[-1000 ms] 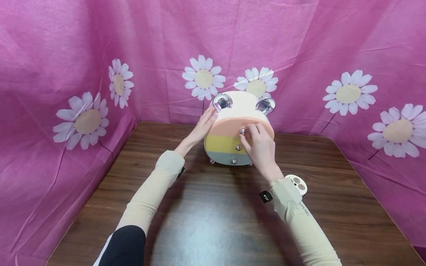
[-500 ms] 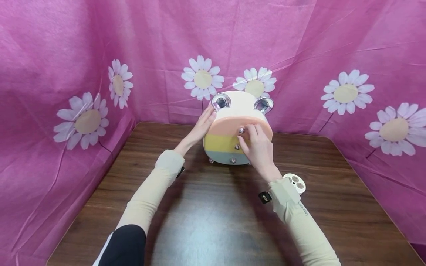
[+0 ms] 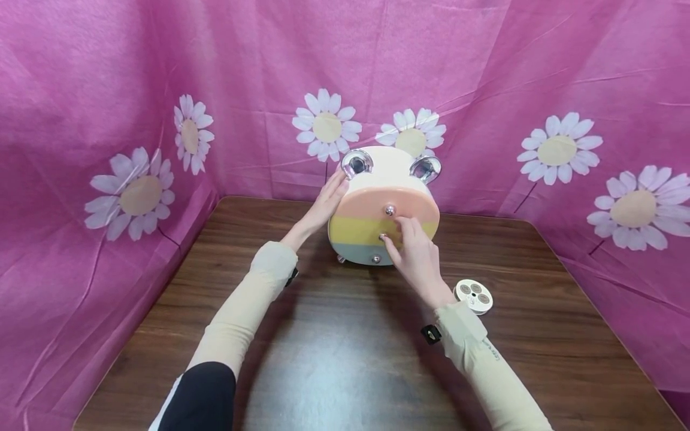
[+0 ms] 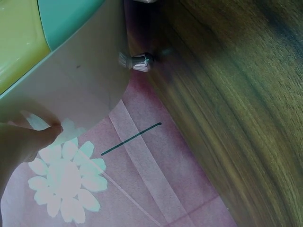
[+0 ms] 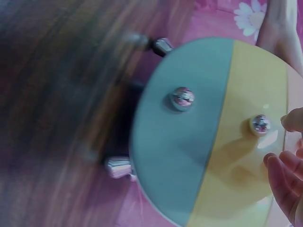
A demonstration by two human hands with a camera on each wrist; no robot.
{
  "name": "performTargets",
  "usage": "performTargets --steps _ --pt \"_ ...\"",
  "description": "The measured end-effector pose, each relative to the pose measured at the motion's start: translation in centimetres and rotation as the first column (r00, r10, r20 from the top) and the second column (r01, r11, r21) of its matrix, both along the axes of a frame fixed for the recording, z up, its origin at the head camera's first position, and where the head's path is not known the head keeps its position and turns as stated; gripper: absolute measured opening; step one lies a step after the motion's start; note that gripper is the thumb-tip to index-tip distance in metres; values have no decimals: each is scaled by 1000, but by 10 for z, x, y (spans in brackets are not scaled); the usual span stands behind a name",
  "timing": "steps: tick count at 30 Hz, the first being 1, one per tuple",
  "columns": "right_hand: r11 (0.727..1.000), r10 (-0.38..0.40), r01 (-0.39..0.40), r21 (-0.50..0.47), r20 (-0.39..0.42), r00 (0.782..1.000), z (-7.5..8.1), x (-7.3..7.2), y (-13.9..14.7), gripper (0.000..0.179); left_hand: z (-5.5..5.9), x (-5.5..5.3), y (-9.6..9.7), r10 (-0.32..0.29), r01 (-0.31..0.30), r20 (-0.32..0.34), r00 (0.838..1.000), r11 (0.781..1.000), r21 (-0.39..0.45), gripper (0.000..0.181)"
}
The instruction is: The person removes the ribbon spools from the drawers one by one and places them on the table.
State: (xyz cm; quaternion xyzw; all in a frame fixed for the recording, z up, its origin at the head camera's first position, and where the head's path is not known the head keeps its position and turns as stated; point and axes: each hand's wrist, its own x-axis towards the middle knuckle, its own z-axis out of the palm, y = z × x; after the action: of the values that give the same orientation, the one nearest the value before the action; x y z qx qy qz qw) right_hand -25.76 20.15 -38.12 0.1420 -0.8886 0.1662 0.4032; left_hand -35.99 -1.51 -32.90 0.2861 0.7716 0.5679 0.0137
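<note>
A small oval drawer cabinet (image 3: 353, 205) stands on the table, with peach, yellow and blue-green drawer fronts. Each front carries a round silver knob, and two shiny ear-like pieces sit on top. My left hand (image 3: 325, 200) lies along the cabinet's left side, its fingers straight; in the left wrist view its thumb (image 4: 45, 137) touches the pale side wall. My right hand (image 3: 417, 254) is in front of the yellow drawer, fingers loosely bent. In the right wrist view, the fingertips (image 5: 274, 163) are spread beside the yellow drawer's knob (image 5: 260, 125), apart from it. All drawers are shut.
A white round disc (image 3: 474, 296) with several brown circles lies on the table right of the cabinet, close by the right wrist. Brown wood tabletop (image 3: 323, 335) extends in front. Pink cloth (image 3: 458, 54) with daisies hangs behind and at both sides.
My right hand has come off the peach drawer's knob and moved down to the yellow drawer's knob. The left hand stays against the cabinet's side. More of the white disc shows.
</note>
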Motion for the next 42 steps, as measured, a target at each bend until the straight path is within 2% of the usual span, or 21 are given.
performTargets --steps 14,30,37,42 --pt "999 -1 -1 50 22 1000 -19 -1 -1 36 3 3 -1 7 -7 -2 1000 1000 -13 59" --pt "999 0 -2 42 51 999 -27 -6 -2 31 1 3 -1 8 -8 -6 1000 1000 -9 58" --pt "998 -2 1 56 17 1000 -28 -8 -4 29 -24 -25 4 25 -25 -27 999 1000 -3 58" --pt "998 -18 18 55 4 1000 -28 -11 -6 28 -29 -28 5 36 -36 -52 998 999 1 61"
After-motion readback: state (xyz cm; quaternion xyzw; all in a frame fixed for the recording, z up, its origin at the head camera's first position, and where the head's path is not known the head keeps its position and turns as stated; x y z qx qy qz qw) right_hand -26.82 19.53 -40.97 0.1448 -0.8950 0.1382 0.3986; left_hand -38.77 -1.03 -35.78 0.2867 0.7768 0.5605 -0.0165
